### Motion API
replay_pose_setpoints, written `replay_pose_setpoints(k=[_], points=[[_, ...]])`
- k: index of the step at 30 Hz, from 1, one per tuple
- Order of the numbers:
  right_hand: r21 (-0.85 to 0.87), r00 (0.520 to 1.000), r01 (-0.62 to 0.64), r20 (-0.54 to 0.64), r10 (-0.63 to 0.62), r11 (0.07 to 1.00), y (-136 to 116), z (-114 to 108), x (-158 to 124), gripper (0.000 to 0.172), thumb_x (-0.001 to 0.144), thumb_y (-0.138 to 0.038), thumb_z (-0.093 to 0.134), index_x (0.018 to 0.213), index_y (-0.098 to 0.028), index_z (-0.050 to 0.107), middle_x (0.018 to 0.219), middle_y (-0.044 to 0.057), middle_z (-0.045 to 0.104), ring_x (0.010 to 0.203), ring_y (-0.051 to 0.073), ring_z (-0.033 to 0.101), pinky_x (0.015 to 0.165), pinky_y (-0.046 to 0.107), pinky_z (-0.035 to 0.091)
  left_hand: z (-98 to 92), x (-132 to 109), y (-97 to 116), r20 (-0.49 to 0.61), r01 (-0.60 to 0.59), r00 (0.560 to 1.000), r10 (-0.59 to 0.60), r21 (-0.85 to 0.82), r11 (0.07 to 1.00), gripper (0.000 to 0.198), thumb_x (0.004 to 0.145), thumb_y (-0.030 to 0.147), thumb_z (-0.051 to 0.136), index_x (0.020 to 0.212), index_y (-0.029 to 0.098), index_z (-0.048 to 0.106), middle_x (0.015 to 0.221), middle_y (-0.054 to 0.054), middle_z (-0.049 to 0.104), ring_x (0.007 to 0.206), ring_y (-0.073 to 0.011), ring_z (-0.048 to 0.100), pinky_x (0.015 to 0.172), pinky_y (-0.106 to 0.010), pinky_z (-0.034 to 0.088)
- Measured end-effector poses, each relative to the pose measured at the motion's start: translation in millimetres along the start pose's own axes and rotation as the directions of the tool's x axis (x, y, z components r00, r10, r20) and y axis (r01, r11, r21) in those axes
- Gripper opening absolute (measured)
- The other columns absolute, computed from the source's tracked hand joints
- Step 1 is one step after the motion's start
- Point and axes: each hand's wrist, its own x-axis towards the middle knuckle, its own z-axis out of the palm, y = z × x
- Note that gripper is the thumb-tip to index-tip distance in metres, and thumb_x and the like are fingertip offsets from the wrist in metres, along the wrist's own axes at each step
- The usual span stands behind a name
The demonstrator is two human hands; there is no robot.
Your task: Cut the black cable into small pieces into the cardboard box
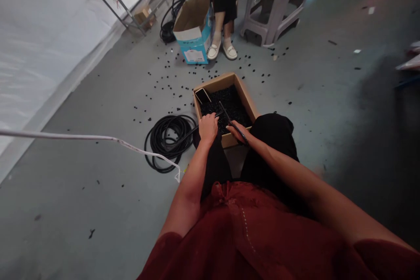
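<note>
Pinching a thin black rod (232, 121) in the right hand (238, 132), with the closed left hand (208, 127) around a black cable (170, 142) above a cardboard box (223, 81) of black pieces (226, 107), the person risked knocking more onto the floor (82, 210).

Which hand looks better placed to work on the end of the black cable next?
Probably the right hand: it holds a slim dark tool, perhaps scissors, with its tip close to the end of the black cable. The left hand is already occupied gripping that cable above the cardboard box.
</note>
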Motion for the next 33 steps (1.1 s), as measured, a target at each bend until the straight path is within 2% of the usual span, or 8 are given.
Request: replay_pose_setpoints(k=[9, 20, 29, 31, 33], points=[[-0.173, 0.997, -0.074, 0.008, 0.076, 0.982, -18, -10, -5, 0.016, 0.088, -0.031, 0.051, 0.096, -0.020, 0.058, 0.086, 0.005, 0.066, 0.079, 0.020, 0.059, 0.069, 0.026, 0.038, -3.2, 3, 3, 0.013, -0.004, 1.000, 0.004, 0.015, 1.000, 0.039, 0.101, 0.039, 0.030, 0.123, 0.024, 0.059, 0.110, -0.009, 0.067, 0.103, -0.0239, 0.059, 0.084, -0.034, 0.040], [-0.274, 0.997, -0.078, -0.013, 0.077, 0.959, -14, -7, -5, 0.017, 0.089, -0.031, 0.051, 0.099, -0.021, 0.060, 0.090, 0.005, 0.071, 0.085, 0.021, 0.063, 0.069, 0.025, 0.039, -5.5, 3, 4, 0.018, -0.008, 1.000, 0.008, 0.040, 0.999, 0.037, 0.100, 0.037, 0.032, 0.120, 0.024, 0.060, 0.108, -0.009, 0.067, 0.101, -0.0240, 0.059, 0.083, -0.034, 0.040], [-0.277, 0.998, -0.059, -0.035, 0.051, 0.959, -4, -2, 0, 0.014, 0.087, -0.028, 0.053, 0.096, -0.021, 0.061, 0.093, 0.005, 0.072, 0.090, 0.021, 0.065, 0.072, 0.024, 0.041, -3.2, 2, 3, -0.001, -0.005, 1.000, 0.005, 0.053, 0.999, 0.036, 0.100, 0.038, 0.033, 0.119, 0.024, 0.060, 0.106, -0.008, 0.068, 0.099, -0.0242, 0.060, 0.082, -0.035, 0.041], [-0.243, 0.996, -0.081, -0.042, 0.073, 0.967, -4, -2, 0, 0.012, 0.086, -0.029, 0.054, 0.092, -0.021, 0.061, 0.088, 0.004, 0.071, 0.085, 0.021, 0.065, 0.070, 0.024, 0.042, -3.2, 3, 4, -0.004, -0.002, 1.000, 0.002, 0.053, 0.999, 0.036, 0.100, 0.038, 0.033, 0.118, 0.024, 0.060, 0.107, -0.008, 0.068, 0.100, -0.0246, 0.059, 0.083, -0.035, 0.041], [-0.121, 0.991, -0.131, -0.053, 0.125, 0.984, -4, -2, -1, 0.012, 0.086, -0.031, 0.054, 0.089, -0.021, 0.060, 0.076, 0.003, 0.069, 0.072, 0.018, 0.064, 0.064, 0.024, 0.043, -3.5, 3, 4, -0.005, 0.010, 1.000, -0.009, 0.047, 0.999, 0.036, 0.100, 0.037, 0.033, 0.120, 0.024, 0.060, 0.109, -0.009, 0.067, 0.102, -0.0247, 0.059, 0.084, -0.035, 0.041]])
